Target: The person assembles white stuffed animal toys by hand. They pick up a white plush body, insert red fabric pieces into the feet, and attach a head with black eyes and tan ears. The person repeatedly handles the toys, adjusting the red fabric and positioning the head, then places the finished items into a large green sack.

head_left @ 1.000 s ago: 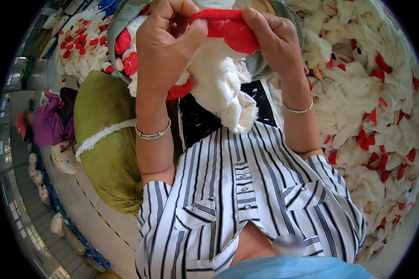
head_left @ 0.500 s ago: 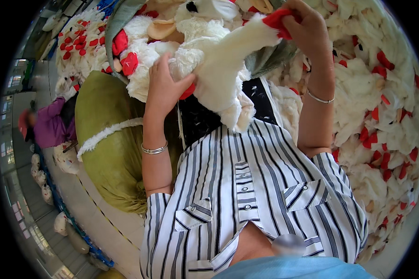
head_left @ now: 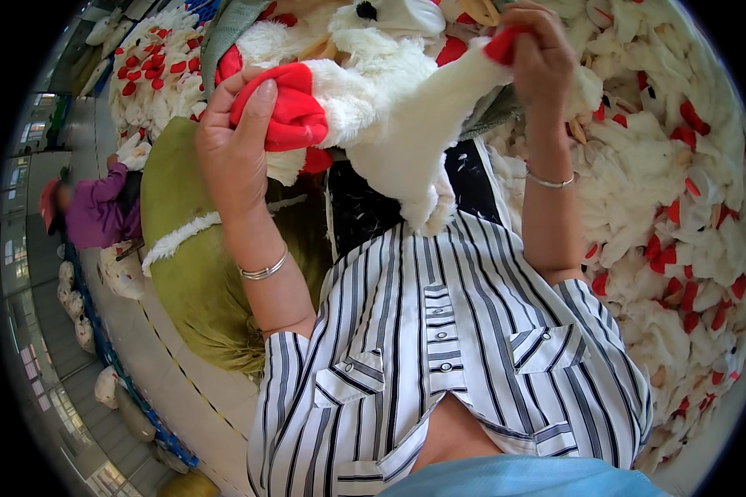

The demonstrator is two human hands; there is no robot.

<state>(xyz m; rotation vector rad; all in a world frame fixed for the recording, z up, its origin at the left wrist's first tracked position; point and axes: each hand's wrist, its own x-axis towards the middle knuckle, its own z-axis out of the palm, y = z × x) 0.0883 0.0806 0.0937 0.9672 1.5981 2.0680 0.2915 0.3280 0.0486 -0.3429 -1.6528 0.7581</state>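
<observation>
Pale floor curves past a co-worker in purple to an olive sack, which crowds the left elbow. The left hand pinches one red end of a white plush skin, held stretched above the lap; the right hand clasps another. Red ends seem attached, the body unfilled. Rightward, heaped plush limits elbow room.

1. Head cam: left one of a side-by-side fisheye pair, worn on the person's head, upright, unmirrored.
2. Faces steeply down; striped shirt near, close under the lens.
3. Left hand and right hand farther out, beyond the shirt.
4. Very wide: white-and-red pile right, co-worker far left.
5. Strong bend: floor curves away left.
</observation>
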